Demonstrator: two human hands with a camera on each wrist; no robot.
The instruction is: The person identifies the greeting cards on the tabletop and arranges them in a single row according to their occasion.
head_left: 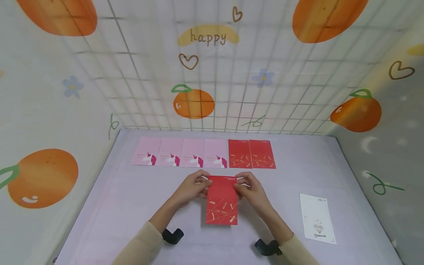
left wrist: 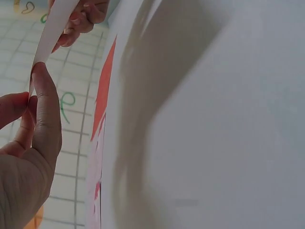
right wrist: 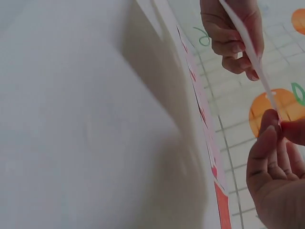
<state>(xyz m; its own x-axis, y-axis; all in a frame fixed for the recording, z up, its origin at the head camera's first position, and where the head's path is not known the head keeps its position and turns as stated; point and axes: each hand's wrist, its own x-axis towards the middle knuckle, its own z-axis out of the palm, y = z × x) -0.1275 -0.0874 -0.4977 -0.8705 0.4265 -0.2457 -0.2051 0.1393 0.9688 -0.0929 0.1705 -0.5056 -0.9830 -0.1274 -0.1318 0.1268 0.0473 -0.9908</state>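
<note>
A red card (head_left: 222, 206) with gold feather marks and thin gold lines is held upright between both hands, in the middle of the head view. My left hand (head_left: 194, 187) pinches its upper left edge between thumb and fingers. At the upper right edge, my right hand (head_left: 252, 191) pinches it the same way. From the side, in the left wrist view, the card (left wrist: 53, 26) looks thin and pale on its back, lifted above the table. The right wrist view also has the card (right wrist: 248, 43) edge-on, running between the two hands.
Behind the hands lie several pink unicorn cards (head_left: 170, 151) in a row, followed by two red cards (head_left: 240, 154). A white card (head_left: 317, 217) with a diamond drawing lies at the right. The pale table (head_left: 132, 206) meets a patterned curtain (head_left: 149, 88).
</note>
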